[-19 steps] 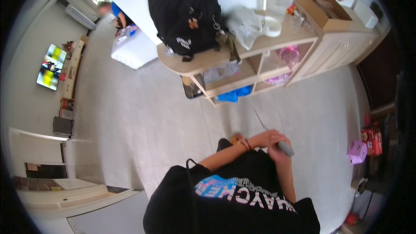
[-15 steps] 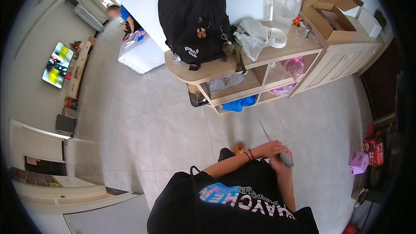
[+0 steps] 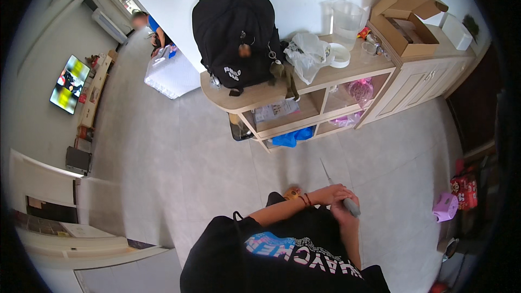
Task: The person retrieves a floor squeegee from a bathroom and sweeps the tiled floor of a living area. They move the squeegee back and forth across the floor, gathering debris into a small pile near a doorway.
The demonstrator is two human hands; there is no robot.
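In front of my body at lower centre, both hands meet around a grey-handled tool (image 3: 352, 206) with a long thin shaft or blade. Its narrow tip points up and left toward the shelf; I cannot make out its exact kind. My right hand (image 3: 342, 214) is closed around the handle. From the left, my left hand (image 3: 332, 193), with dark bands at the wrist, folds over the front of the handle against the right hand. Its fingers are bent and partly overlap the right ones.
Ahead stands a low wooden shelf (image 3: 317, 87) bearing a black backpack (image 3: 233, 38), a plastic bag (image 3: 306, 57), a clear jug (image 3: 347, 21) and an opened cardboard box (image 3: 410, 35). A purple stool (image 3: 445, 207) is at right. Far left, a person (image 3: 157, 32) sits beside a white-covered block (image 3: 171, 76).
My view has shifted slightly, so the shelf appears a little lower and further left. Both hands keep the same hold on the grey-handled tool.
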